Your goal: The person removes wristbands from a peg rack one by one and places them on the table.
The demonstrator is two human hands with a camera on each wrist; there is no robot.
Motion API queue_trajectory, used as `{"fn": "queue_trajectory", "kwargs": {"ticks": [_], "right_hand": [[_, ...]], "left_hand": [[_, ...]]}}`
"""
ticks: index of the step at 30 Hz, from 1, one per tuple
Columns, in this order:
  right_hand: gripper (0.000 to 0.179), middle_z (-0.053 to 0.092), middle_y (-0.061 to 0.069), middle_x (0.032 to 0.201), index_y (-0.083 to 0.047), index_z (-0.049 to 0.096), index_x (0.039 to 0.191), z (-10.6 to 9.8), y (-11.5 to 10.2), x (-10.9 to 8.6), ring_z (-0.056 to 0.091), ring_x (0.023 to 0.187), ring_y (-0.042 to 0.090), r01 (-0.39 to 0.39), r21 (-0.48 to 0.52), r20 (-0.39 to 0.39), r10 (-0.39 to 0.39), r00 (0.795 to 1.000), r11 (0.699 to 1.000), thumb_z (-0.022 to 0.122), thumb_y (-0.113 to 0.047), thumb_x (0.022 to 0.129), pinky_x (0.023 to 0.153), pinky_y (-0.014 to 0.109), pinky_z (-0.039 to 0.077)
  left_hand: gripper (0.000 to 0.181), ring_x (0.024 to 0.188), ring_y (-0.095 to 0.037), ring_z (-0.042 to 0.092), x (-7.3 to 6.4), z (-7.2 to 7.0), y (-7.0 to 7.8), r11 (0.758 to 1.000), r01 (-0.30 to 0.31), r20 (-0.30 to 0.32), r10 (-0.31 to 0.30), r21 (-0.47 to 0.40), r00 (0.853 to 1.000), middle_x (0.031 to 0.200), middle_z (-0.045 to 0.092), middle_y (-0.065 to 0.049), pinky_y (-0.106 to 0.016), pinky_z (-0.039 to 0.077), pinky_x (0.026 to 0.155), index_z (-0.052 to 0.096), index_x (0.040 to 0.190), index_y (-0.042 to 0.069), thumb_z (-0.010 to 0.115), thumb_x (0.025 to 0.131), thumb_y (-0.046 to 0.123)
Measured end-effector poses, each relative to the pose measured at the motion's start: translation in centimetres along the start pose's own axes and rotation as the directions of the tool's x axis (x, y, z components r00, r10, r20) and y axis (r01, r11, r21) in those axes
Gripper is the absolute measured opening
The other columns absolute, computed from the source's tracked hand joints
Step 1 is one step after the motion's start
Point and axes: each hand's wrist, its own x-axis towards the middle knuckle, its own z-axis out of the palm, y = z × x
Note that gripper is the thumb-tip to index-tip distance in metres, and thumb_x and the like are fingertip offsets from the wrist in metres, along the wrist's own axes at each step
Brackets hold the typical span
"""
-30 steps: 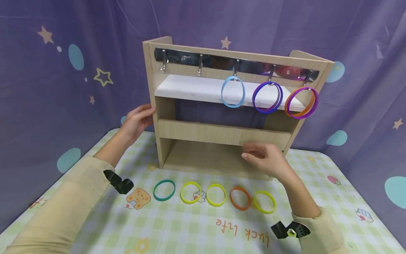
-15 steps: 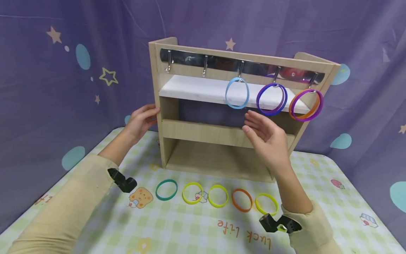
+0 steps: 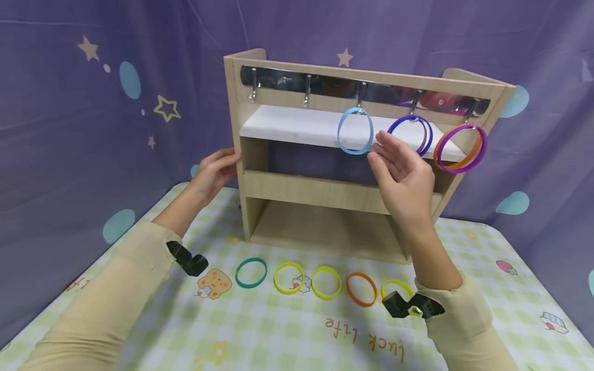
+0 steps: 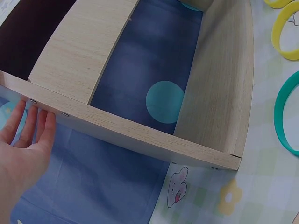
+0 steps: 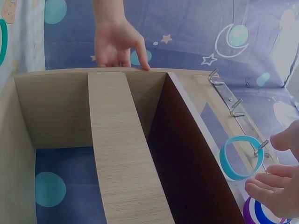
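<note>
In the head view, the left hand [image 3: 215, 172] is resting against the left side of the wooden rack [image 3: 320, 189], fingers gripping nothing. Before the rack, the right hand [image 3: 405, 183] is hovering with fingers nearly straight, thumb apart, apparently empty. It is overlapping the dark-blue ring [image 3: 431, 136], so a careless sweep could be knocking that band off the rack onto the checked worktop [image 3: 278, 330]. The light-blue ring [image 3: 355, 152] is hanging from the rack's middle hook [image 3: 362, 94].

In the left wrist view, extended fingers are touching the rack's outer side; uneven pressure could be shifting the rack. Its flat, straight-edged boards are showing pale grain, and a thin, flat teal ring [image 4: 279, 112] is lying in front of it.

In the right wrist view, the right fingers are hovering just beside the light-blue ring, contact being unclear; a nudge could be slipping this smooth, supple-looking loop off the rack's shiny metal hook.
</note>
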Motion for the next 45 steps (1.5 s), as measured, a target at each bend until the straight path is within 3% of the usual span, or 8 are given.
{"fn": "queue_trajectory", "kwargs": {"ticks": [9,16,20,23,31,37,42,45], "right_hand": [[0.044,0.059,0.016,0.135,0.002,0.054,0.133,0.4,-0.4,1.0,0.059,0.123,0.026,-0.091,-0.002,0.062,0.091,0.994,0.996,0.064,-0.006,0.091,0.096,0.017,0.049],[0.047,0.060,0.012,0.135,-0.003,0.053,0.136,0.1,-0.9,1.6,0.062,0.115,0.011,-0.186,-0.040,0.080,0.189,0.979,0.982,0.064,-0.015,0.092,0.098,0.017,0.048],[0.044,0.071,0.000,0.110,-0.001,0.057,0.130,0.1,-0.9,2.0,0.064,0.098,0.000,-0.245,0.052,0.052,0.243,0.969,0.968,0.068,-0.014,0.090,0.089,0.010,0.049],[0.040,0.069,-0.012,0.088,0.005,0.060,0.124,0.2,-0.7,2.1,0.065,0.085,-0.001,-0.241,0.104,0.047,0.237,0.970,0.965,0.069,-0.009,0.088,0.081,0.009,0.051],[0.031,0.065,-0.015,0.072,0.010,0.064,0.113,0.9,-0.9,2.5,0.065,0.068,-0.002,-0.191,0.075,0.007,0.191,0.982,0.979,0.070,-0.001,0.084,0.071,0.013,0.055],[0.028,0.067,-0.010,0.071,0.014,0.063,0.108,1.0,-1.0,2.7,0.067,0.068,0.002,-0.203,0.196,-0.032,0.213,0.976,0.959,0.069,0.004,0.083,0.068,0.020,0.058],[0.018,0.070,-0.001,0.074,0.008,0.066,0.098,1.2,-1.1,2.7,0.069,0.066,0.008,-0.192,0.384,-0.053,0.229,0.972,0.903,0.068,0.010,0.081,0.065,0.024,0.059],[0.016,0.071,-0.001,0.075,0.001,0.068,0.091,1.3,-1.2,2.7,0.069,0.065,0.009,-0.165,0.442,-0.061,0.213,0.975,0.882,0.067,0.012,0.081,0.064,0.025,0.059]], "left_hand": [[0.014,0.094,-0.006,0.060,0.0,0.0,0.1,0.999,-0.003,-0.007,0.003,-0.032,1.000,0.100,0.065,0.008,-0.021,0.046,0.091,0.058,0.110,0.012,0.054,0.096,0.014],[0.016,0.096,-0.007,0.060,0.2,0.1,0.2,0.999,0.016,-0.007,-0.016,-0.032,1.000,0.103,0.063,0.007,-0.020,0.045,0.092,0.056,0.112,0.012,0.053,0.097,0.015],[0.020,0.099,-0.007,0.058,0.1,0.1,0.3,1.000,0.024,-0.002,-0.024,-0.009,1.000,0.107,0.060,0.007,-0.020,0.044,0.094,0.053,0.117,0.011,0.053,0.097,0.016],[0.018,0.098,-0.007,0.059,0.1,0.1,0.2,1.000,0.023,-0.003,-0.023,-0.020,1.000,0.105,0.062,0.007,-0.020,0.045,0.093,0.054,0.115,0.011,0.054,0.097,0.016],[0.010,0.093,-0.008,0.060,0.4,0.2,-0.2,0.998,-0.015,-0.010,0.014,-0.067,1.000,0.097,0.066,0.007,-0.021,0.047,0.089,0.062,0.102,0.014,0.055,0.096,0.012],[0.010,0.093,-0.008,0.060,0.6,0.4,-0.3,0.998,-0.015,-0.008,0.015,-0.060,1.000,0.097,0.065,0.007,-0.021,0.048,0.089,0.062,0.102,0.015,0.055,0.096,0.013],[0.010,0.092,-0.007,0.061,0.4,0.3,-0.3,0.998,-0.023,-0.007,0.023,-0.061,1.000,0.098,0.066,0.007,-0.020,0.048,0.088,0.063,0.102,0.016,0.056,0.096,0.014],[0.010,0.092,-0.006,0.061,0.4,0.2,-0.3,0.998,-0.024,-0.010,0.023,-0.065,1.000,0.098,0.066,0.008,-0.020,0.048,0.088,0.064,0.102,0.016,0.056,0.096,0.014]]}}
